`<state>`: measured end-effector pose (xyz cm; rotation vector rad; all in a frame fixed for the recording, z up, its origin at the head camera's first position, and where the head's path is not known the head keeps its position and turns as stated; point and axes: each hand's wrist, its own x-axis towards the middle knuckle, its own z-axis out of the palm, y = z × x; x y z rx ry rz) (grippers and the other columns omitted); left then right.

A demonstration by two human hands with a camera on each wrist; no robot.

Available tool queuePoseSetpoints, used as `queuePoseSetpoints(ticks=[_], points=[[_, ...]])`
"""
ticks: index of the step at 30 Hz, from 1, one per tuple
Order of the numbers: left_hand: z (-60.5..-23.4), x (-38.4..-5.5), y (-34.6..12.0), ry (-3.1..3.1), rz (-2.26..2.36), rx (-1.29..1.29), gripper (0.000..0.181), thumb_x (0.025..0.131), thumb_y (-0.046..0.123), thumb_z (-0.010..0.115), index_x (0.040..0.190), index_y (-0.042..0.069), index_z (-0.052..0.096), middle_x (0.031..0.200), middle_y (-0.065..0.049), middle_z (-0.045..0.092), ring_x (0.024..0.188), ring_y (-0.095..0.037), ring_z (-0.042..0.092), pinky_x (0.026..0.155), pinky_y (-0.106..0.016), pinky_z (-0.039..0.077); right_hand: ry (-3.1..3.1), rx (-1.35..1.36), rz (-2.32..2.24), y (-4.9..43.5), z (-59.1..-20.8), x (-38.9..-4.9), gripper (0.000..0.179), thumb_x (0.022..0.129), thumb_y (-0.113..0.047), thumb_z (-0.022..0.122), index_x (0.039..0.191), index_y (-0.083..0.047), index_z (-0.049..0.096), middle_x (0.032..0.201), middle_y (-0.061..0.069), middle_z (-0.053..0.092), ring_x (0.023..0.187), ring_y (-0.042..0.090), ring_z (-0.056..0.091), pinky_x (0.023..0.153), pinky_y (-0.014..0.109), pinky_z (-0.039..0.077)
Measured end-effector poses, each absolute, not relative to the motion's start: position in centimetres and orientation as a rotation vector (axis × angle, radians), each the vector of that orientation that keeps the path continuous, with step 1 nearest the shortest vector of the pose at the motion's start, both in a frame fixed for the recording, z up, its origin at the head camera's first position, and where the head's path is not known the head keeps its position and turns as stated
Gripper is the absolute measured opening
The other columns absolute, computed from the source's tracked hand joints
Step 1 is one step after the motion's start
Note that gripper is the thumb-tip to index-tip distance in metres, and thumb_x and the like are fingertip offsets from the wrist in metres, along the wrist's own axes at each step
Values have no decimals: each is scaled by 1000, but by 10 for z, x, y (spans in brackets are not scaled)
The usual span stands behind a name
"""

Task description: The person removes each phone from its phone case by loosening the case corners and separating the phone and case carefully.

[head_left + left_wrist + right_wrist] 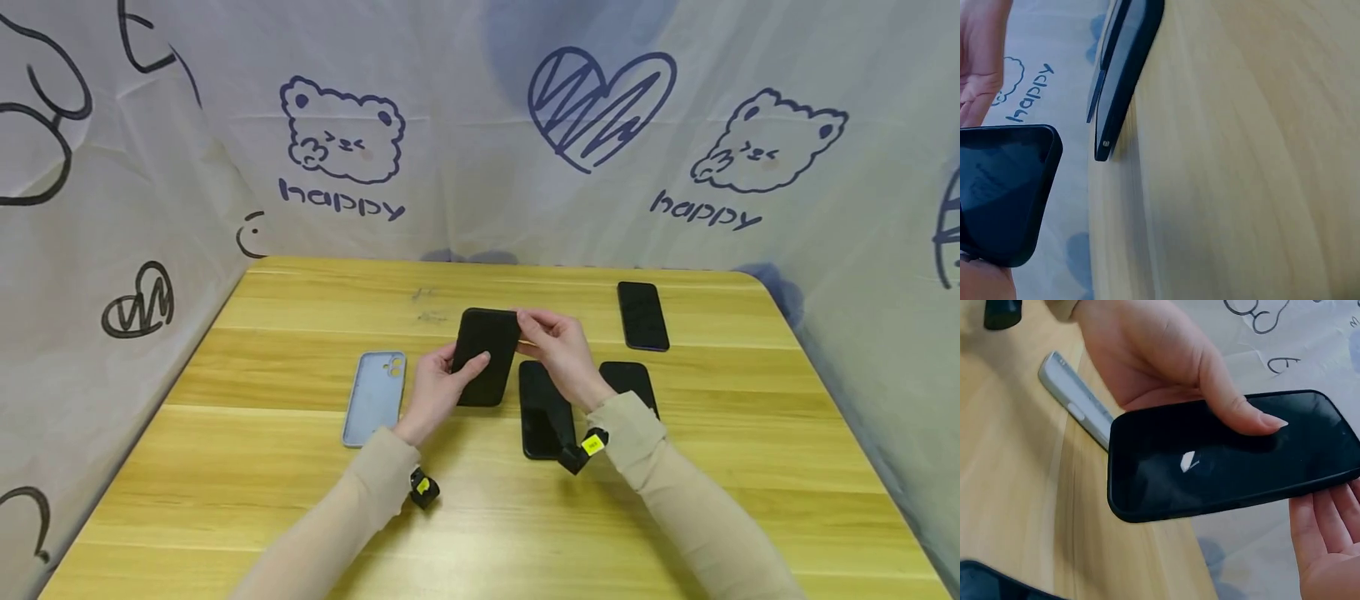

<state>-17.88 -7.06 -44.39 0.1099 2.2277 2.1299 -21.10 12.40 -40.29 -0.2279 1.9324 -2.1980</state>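
Fingers (pixel 1307 531) curled in: left hand (pixel 437 387) grips black phone (pixel 487 337) up off the table, right hand (pixel 558 350) pinching its top right corner | doodled white cloth (pixel 465 125) behind and both sides | wood-look table (pixel 262 467) | right sleeve (pixel 626 437) plus that hand kinda blocking two of three other dark phones (pixel 536 396) | pale blue case (pixel 375 400) lying left

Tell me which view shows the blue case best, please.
The head view: the whole blue case lies unobstructed. The right wrist view shows mainly its side, partly behind the held phone; the left wrist doesn't show it.
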Motion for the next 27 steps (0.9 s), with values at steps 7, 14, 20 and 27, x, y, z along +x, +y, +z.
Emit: queuePoseSetpoints(ticks=[7, 14, 20, 27], points=[[-443, -177, -70, 2340, 2077, 253, 25, 97, 18, 69, 115, 2, 72, 106, -22, 75, 87, -19, 75, 74, -27, 61, 2080, -385, -2134, 125, -401, -206, 39, 107, -17, 50, 130, 13, 59, 97, -15, 73, 92, 0, 72, 89, 24, 59], [-436, -173, -68, 2352, 1862, 408, 33, 97, 23, 70, 126, 8, 66, 112, -16, 73, 93, -24, 74, 77, -30, 61, 2277, -307, -2120, 124, -400, -202, 33, 106, -12, 51, 122, 14, 64, 87, -12, 66, 84, -1, 67, 78, 22, 61], [-439, -172, -71, 2334, 1753, 430, 34, 98, 20, 68, 128, 5, 65, 118, -16, 72, 97, -21, 71, 81, -28, 57, 2385, -224, -2060, 128, -391, -200, 33, 106, -15, 52, 124, 9, 66, 102, 9, 68, 87, 0, 62, 77, 22, 61], [-443, -173, -73, 2398, 1737, 455, 32, 99, 20, 66, 126, 4, 67, 116, -17, 74, 100, -24, 72, 82, -29, 57, 2355, -311, -1985, 128, -382, -199, 33, 107, -18, 48, 123, 7, 65, 102, 5, 70, 89, 1, 66, 88, 35, 61]])
